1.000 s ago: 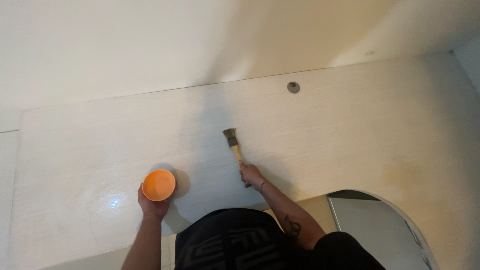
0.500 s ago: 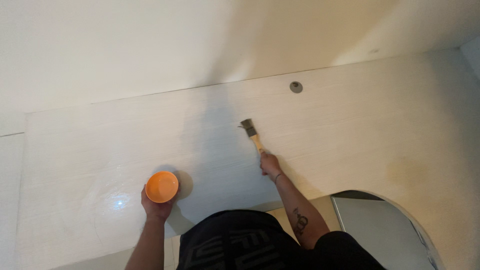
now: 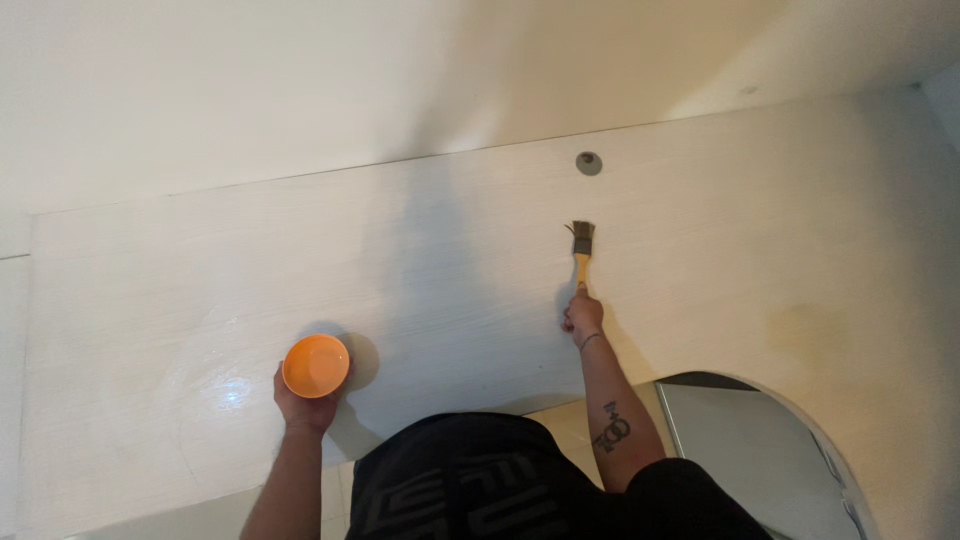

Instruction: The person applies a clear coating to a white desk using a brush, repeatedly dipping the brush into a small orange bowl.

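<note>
Right hand (image 3: 582, 317) clenched on the wooden handle of a paintbrush (image 3: 581, 246), arm stretched straight out, bristles touching the whitewashed wood panel (image 3: 720, 260) just below a small round hole (image 3: 588, 163). Left hand (image 3: 308, 403) cups an orange bowl (image 3: 316, 365) from beneath, forearm bent in close to the body, bowl held over the panel's glossy patch.

Soft, dim indoor light is washing over the pale panel (image 3: 700, 260), and a small glare spot is shining at seven o'clock beside the orange bowl (image 3: 316, 365). A broad shadow is falling across the centre; edges are bending slightly.
</note>
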